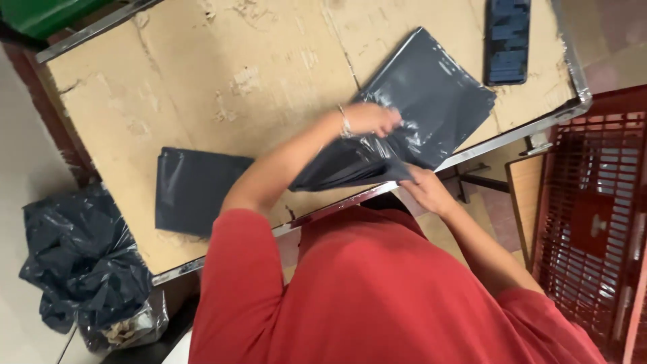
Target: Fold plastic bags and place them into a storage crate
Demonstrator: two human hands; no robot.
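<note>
In the centre of the frame, on the cardboard-topped table (202, 74), a stack of dark grey plastic mailer bags (431, 101) lies half over the near edge. The left hand (371, 120) presses its fingers on the top bag; the right hand (424, 189) pinches the hanging corner at the table rim. The film looks thin, light, limp and slippery, so it likely slides sheet on sheet; an edge or corner seems the surest hold. A folded bag (195, 189) lies at centre left, a phone (507, 40) upper right.
</note>
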